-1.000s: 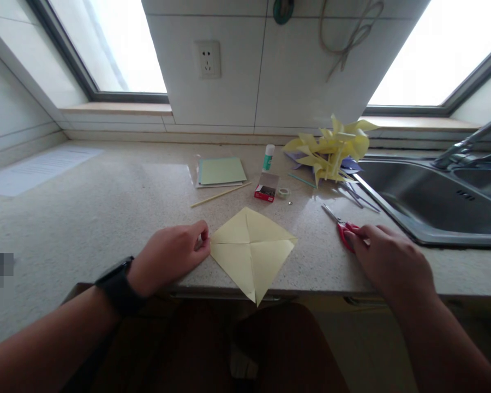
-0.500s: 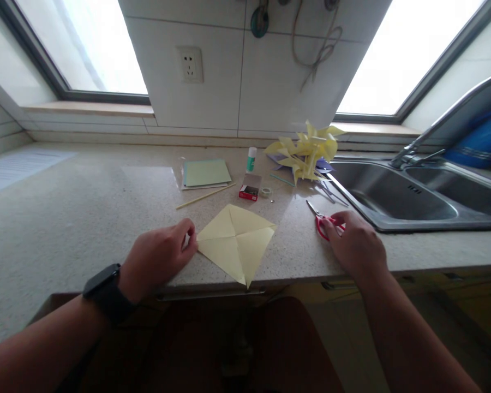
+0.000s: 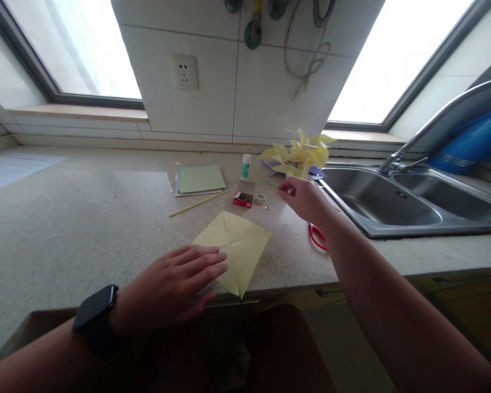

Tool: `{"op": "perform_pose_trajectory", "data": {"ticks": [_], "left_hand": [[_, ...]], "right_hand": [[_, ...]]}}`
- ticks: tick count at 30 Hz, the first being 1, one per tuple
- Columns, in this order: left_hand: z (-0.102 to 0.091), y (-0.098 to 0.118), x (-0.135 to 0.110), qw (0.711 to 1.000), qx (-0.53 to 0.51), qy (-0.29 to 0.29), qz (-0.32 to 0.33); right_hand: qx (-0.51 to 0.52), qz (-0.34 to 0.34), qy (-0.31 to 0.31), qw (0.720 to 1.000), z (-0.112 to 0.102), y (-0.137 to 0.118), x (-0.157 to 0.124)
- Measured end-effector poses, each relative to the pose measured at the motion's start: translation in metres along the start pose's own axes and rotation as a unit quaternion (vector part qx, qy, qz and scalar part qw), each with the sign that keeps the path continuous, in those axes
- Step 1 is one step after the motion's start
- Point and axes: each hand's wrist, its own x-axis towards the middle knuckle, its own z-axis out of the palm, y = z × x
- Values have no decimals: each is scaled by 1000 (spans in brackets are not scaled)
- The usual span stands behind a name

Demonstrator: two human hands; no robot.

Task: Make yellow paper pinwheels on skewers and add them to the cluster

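A square of pale yellow paper (image 3: 245, 245), creased and slit at its corners, lies on the counter near the front edge. My left hand (image 3: 180, 278) rests flat on its left part, fingers stretched out and covering one corner. Farther back, my right hand (image 3: 300, 196) has its fingers closed at the near end of a thin green stick (image 3: 271, 183), which lies on the counter; the fingertips hide that end. Red-handled scissors (image 3: 317, 237) lie under my right forearm, which hides most of them.
Yellow and purple paper pinwheels (image 3: 298, 153) sit beside the steel sink (image 3: 376, 199). Behind the paper are a glue stick (image 3: 246, 166), a small red box (image 3: 243, 199), a tape roll (image 3: 261, 199), a pale wooden stick (image 3: 198, 203) and a stack of coloured paper (image 3: 200, 179).
My right hand has let go of the scissors and moved back and left to the green stick. My left hand has gone from pinching the paper's left corner to lying flat on it.
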Motion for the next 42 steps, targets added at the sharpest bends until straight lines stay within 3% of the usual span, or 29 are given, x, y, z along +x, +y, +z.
{"op": "perform_pose_trajectory", "data": {"ticks": [5, 9, 14, 24, 42], "left_hand": [[2, -1, 3, 999, -7, -51, 14], [6, -3, 4, 998, -10, -54, -1], [9, -4, 6, 999, -14, -49, -12], [11, -5, 5, 999, -6, -33, -9], [12, -5, 7, 999, -17, -31, -10]], "right_hand": [[26, -85, -57, 994, 12, -19, 47], [7, -130, -110, 985, 30, -35, 62], [-63, -137, -162, 975, 40, -33, 56], [-168, -134, -223, 951, 40, -39, 57], [-220, -123, -209, 945, 40, -48, 58]]}}
